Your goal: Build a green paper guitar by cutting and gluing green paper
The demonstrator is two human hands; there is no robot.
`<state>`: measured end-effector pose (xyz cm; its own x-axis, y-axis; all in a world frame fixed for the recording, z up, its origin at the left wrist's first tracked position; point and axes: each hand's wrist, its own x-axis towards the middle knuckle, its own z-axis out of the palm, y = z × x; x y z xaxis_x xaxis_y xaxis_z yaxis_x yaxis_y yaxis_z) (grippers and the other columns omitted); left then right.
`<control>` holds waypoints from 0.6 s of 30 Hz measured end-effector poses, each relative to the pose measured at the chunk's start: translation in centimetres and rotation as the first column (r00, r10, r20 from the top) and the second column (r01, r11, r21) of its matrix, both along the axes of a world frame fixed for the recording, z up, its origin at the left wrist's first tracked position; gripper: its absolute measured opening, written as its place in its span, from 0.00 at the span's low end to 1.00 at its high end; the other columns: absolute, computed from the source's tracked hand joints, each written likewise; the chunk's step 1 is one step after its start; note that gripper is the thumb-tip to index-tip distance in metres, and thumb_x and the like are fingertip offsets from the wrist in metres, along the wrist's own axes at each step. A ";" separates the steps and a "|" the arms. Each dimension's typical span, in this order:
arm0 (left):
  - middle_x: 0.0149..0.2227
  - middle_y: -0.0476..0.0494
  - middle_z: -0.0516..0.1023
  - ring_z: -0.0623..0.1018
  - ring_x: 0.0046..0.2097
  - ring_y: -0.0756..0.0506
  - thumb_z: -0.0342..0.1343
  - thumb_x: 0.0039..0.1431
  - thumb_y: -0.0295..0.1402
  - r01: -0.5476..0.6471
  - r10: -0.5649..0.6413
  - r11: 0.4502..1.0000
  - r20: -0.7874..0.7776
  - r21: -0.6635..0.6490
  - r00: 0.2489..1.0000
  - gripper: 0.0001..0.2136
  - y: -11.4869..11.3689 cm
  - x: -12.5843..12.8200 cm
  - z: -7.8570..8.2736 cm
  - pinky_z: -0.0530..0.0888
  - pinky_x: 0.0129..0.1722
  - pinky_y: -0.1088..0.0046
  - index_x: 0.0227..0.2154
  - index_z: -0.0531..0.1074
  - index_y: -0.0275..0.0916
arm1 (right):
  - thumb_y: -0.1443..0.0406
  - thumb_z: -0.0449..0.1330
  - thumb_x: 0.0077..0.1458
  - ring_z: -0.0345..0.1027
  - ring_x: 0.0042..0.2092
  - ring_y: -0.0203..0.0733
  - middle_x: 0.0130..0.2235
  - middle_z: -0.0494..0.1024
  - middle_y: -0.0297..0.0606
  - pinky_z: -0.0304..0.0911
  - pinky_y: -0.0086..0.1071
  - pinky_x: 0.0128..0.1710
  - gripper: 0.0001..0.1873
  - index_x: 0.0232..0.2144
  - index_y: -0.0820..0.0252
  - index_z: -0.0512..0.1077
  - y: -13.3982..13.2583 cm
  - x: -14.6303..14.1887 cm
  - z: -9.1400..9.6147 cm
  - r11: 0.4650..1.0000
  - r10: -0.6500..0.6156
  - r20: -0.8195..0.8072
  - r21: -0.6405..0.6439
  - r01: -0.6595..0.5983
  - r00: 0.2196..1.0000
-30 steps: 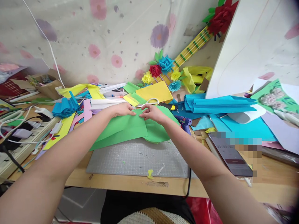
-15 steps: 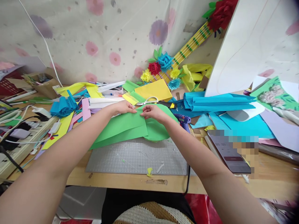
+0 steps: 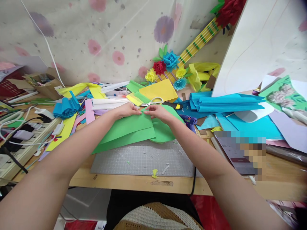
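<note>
Layered green paper sheet [image 3: 127, 127] — over far part of grey gridded cutting mat [image 3: 136, 159], near edge exposed. Left hand [image 3: 127, 110] and right hand [image 3: 157, 112] pinch sheet's far edge, fingertips almost meeting — forearms [image 3: 88, 140] slanting in from mat's either side.

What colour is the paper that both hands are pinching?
The paper is green, shown best in the head view.

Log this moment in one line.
left grip: pinching green paper; right grip: pinching it alongside; below: gray cutting mat; right of paper: glue gun
</note>
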<state>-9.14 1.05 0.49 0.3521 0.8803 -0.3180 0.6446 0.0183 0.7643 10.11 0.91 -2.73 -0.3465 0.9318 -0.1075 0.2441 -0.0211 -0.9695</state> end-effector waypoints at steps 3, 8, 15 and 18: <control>0.17 0.52 0.67 0.60 0.21 0.53 0.64 0.38 0.45 -0.024 0.024 1.000 0.024 -0.019 0.999 0.16 -0.2 0.3 0.1 0.55 0.22 0.74 0.18 0.70 0.37 | 0.60 0.64 0.45 0.61 0.27 0.32 0.24 0.69 0.30 0.58 0.24 0.23 0.09 0.21 0.57 0.68 0.1 -0.5 0.2 0.998 -0.046 0.027 0.054 0.044 0.999; 0.22 0.48 0.74 0.68 0.24 0.50 0.65 0.36 0.45 -0.078 0.080 0.994 0.030 -0.074 0.996 0.16 -0.7 -0.5 0.4 0.62 0.24 0.74 0.23 0.76 0.37 | 0.62 0.62 0.46 0.56 0.22 0.30 0.20 0.65 0.28 0.55 0.26 0.23 0.10 0.20 0.58 0.66 0.4 -0.5 0.1 0.990 -0.085 0.062 0.122 0.077 0.994; 0.24 0.45 0.78 0.71 0.24 0.48 0.67 0.35 0.42 -0.193 0.191 0.966 -0.028 -0.173 0.981 0.13 -2.2 -5.0 0.7 0.64 0.23 0.74 0.22 0.77 0.38 | 0.60 0.63 0.44 0.54 0.22 0.30 0.19 0.64 0.28 0.54 0.26 0.22 0.11 0.20 0.60 0.67 1.4 1.6 -0.8 0.979 -0.127 0.155 0.176 0.099 0.980; 0.23 0.45 0.78 0.71 0.23 0.48 0.67 0.34 0.41 -0.217 0.209 0.955 -0.060 -0.200 0.976 0.12 -2.5 -7.9 0.5 0.63 0.21 0.75 0.21 0.78 0.38 | 0.59 0.62 0.44 0.55 0.22 0.30 0.19 0.64 0.28 0.54 0.26 0.22 0.11 0.21 0.61 0.68 2.0 2.5 -1.3 0.973 -0.143 0.171 0.206 0.107 0.975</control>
